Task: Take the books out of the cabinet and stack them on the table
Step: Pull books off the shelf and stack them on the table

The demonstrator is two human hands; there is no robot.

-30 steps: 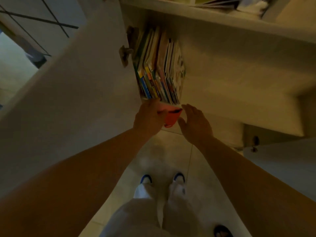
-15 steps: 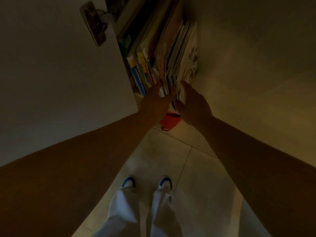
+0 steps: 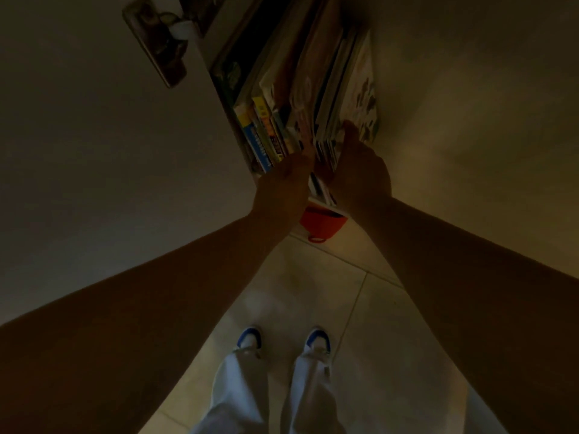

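Observation:
A row of upright books [image 3: 300, 98] stands on a cabinet shelf [image 3: 454, 104], with colourful spines facing me. My left hand [image 3: 283, 186] reaches into the row near its middle; its fingers lie between the spines. My right hand [image 3: 360, 170] holds the right-hand bunch of thin books [image 3: 347, 98], thumb up along the outer cover. Together the two hands enclose that bunch. The fingertips are hidden among the books and the scene is dim.
The open cabinet door [image 3: 94, 136] fills the left side, with its metal hinge [image 3: 156, 45] at the top. A red container [image 3: 321, 225] sits under the shelf. Below are the tiled floor [image 3: 297, 289] and my shoes.
Both hands have moved up from the shelf edge into the row of books and closed around the right-hand bunch. The view has moved closer and grown darker.

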